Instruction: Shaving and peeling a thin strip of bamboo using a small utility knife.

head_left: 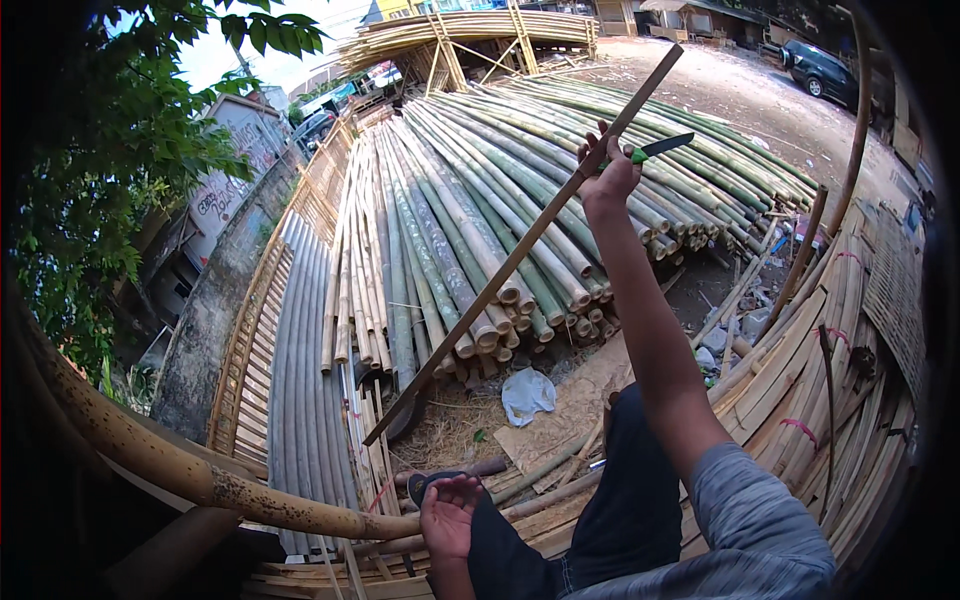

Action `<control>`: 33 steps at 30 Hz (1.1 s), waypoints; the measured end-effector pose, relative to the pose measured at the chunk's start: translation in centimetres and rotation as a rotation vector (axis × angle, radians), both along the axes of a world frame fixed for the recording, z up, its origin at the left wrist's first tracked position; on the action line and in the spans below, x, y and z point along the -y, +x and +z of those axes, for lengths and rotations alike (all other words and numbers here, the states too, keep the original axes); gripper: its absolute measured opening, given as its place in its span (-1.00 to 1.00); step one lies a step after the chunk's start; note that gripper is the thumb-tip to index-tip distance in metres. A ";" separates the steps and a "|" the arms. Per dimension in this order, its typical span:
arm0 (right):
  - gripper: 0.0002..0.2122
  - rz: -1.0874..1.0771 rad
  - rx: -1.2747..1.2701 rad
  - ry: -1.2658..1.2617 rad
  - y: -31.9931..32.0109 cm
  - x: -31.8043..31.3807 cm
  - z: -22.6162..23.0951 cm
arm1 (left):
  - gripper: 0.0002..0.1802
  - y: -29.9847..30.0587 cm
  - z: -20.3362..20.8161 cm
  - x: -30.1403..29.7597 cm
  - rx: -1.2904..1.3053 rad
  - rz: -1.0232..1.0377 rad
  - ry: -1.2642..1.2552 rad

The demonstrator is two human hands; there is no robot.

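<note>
Raised in front of me, my right hand grips a long, thin bamboo slat that slants from upper right to lower left. The same hand holds a knife with a green handle, its dark blade pointing right. Low down by my left knee, my left hand is palm up with its fingers apart and nothing in it. The slat's lower end hangs in the air, above and to the left of this hand.
A big pile of green bamboo poles lies ahead. Corrugated sheets and a bamboo lattice lie left. One thick bamboo pole crosses low on the left. Split bamboo bundles lie right. A white plastic bag rests ahead.
</note>
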State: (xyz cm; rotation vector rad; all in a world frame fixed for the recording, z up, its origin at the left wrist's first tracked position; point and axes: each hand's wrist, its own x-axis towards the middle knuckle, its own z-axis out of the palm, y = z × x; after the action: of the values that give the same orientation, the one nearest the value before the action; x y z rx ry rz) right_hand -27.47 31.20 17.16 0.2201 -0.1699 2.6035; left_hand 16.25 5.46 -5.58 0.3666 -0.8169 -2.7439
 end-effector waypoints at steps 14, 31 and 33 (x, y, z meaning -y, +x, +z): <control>-0.88 0.485 -0.272 0.712 11.6 14.2 -13.8 | -0.73 -7.9 13.3 2.6 -0.229 0.119 -0.724; -0.77 0.660 0.038 1.607 34.9 13.9 -27.2 | -0.42 -6.0 7.2 2.5 -0.309 0.184 -0.702; -0.69 0.557 0.159 1.643 35.5 12.7 -29.5 | -0.35 -5.1 5.7 1.7 -0.258 0.201 -0.632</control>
State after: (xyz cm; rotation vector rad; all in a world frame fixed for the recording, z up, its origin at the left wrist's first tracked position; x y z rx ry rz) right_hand 8.08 18.55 -12.38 0.6425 -2.5120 2.2063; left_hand 11.17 3.71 0.15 -0.0336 -1.4070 -2.1392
